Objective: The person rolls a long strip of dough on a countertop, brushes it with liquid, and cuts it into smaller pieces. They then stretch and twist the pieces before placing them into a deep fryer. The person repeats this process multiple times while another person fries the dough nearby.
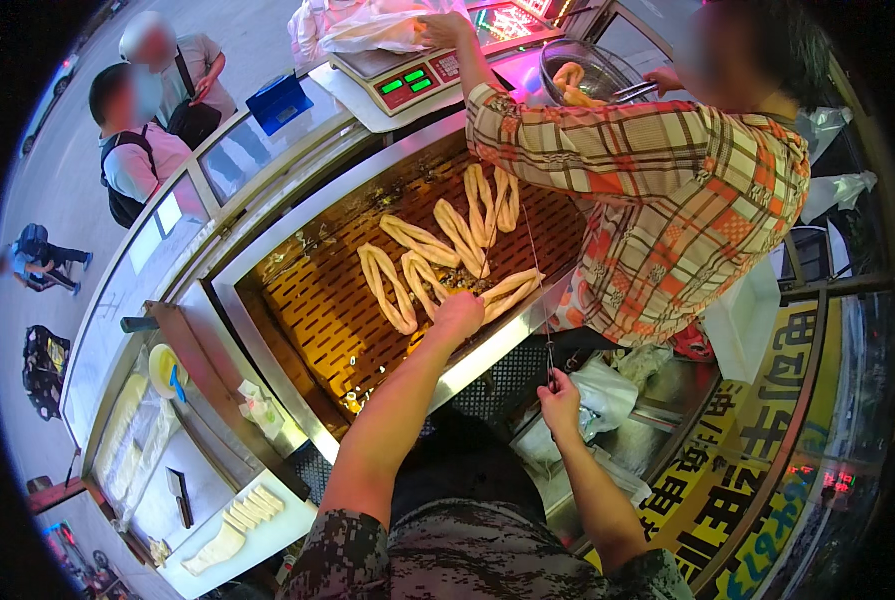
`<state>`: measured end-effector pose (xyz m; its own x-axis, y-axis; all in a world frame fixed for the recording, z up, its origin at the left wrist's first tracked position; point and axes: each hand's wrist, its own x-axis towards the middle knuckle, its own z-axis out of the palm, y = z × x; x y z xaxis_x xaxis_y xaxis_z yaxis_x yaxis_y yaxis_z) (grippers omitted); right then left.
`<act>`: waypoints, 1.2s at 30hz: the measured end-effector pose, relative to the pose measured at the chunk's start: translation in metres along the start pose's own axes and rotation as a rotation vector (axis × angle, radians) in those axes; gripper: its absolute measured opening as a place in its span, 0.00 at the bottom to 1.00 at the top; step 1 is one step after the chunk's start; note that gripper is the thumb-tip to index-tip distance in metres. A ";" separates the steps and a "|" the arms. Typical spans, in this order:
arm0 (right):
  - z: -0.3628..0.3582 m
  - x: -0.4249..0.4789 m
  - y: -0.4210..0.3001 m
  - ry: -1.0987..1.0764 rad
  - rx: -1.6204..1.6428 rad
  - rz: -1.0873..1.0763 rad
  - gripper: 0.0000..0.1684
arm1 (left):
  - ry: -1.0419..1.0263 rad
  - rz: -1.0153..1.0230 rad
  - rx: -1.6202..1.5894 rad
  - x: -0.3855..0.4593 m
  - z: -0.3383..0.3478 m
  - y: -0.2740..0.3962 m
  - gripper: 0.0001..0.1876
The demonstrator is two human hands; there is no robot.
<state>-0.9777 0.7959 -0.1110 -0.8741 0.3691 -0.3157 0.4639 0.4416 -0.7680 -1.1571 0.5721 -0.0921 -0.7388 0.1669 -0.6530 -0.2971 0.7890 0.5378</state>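
Observation:
Over the oil of a rectangular steel deep fryer (312, 315), my left hand (460, 313) is curled, its fingertips mostly hidden. A looped, twisted dough strip (515, 291) lies right beside it; whether the hand grips this strip or a thin tool, I cannot tell. My right hand (560, 401), outside the fryer's near edge, holds a long thin metal rod (535, 262) that reaches up over the fryer to the strip's far end. Several more pale dough loops, among them one dough loop (386, 289) at the left, lie in the oil above a slotted plate.
A co-worker in a plaid shirt (642, 150) leans over the fryer's right end, one hand at a bag (372, 34) on a digital scale (417, 82), the other near a wire basket (590, 71). Cut dough (245, 517) and a cleaver (181, 495) lie at lower left.

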 end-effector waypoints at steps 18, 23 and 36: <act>-0.010 0.018 0.007 -0.077 -0.078 -0.030 0.28 | -0.226 -0.230 -0.635 -0.070 -0.001 -0.050 0.24; -0.015 0.013 -0.001 -0.150 -0.118 -0.077 0.27 | -0.242 -0.102 -1.264 -0.097 0.007 -0.070 0.19; -0.016 -0.008 0.000 -0.184 -0.156 -0.069 0.25 | 0.164 -0.101 -0.413 -0.160 0.056 -0.128 0.19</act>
<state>-0.9687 0.8062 -0.0990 -0.9094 0.1850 -0.3726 0.4063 0.5871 -0.7001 -0.9667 0.4776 -0.0870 -0.7696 -0.0207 -0.6382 -0.5647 0.4886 0.6651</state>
